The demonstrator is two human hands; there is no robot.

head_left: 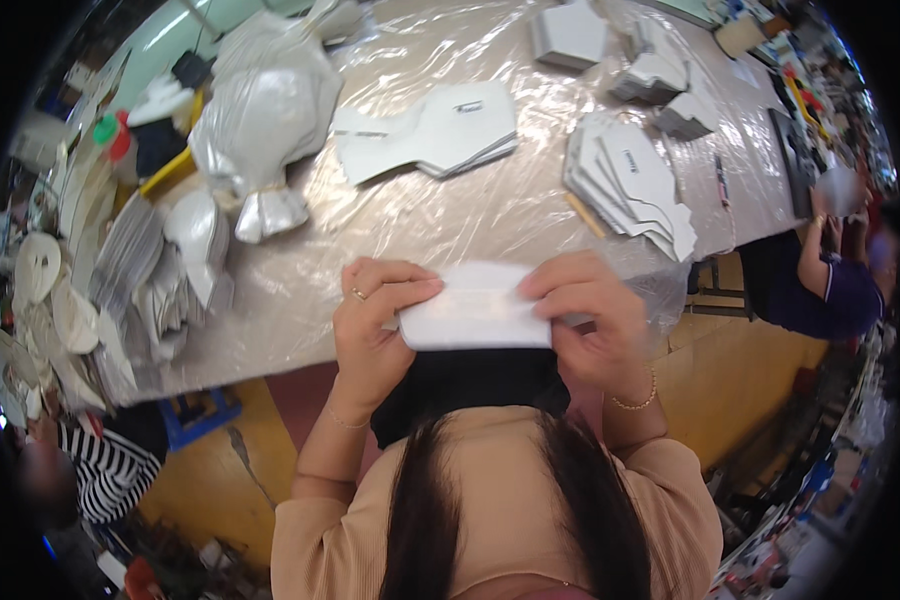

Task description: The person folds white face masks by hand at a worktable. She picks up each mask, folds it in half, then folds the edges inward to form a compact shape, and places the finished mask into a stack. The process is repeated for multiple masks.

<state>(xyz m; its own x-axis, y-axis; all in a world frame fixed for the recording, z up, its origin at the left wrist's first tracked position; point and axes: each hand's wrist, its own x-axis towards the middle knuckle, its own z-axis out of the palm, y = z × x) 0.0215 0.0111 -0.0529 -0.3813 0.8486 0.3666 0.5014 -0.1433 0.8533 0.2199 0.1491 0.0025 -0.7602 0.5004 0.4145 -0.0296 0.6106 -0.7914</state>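
Note:
Between my two hands, just past the table's near edge, is a white flat cut piece (475, 320), bent or curved and slightly blurred by motion. My left hand (370, 305) pinches its left end, thumb below and fingers on top. At the opposite end, my right hand (598, 310) is closed on the piece and smeared a little. Beyond them lies a small stack of white shaped pieces (430, 130) with a dark printed mark. A fanned stack of similar white pieces (625, 180) rests farther right, beside a thin tan stick (583, 215).
Plastic film covers the table (300, 310). Plastic-wrapped bundles (270, 110) and stacked pieces (130, 255) crowd the left, near a yellow basket (160, 182). More stacks (570, 35) stand at the back right, with a pen (722, 182). People sit at right (840, 285) and left (110, 470).

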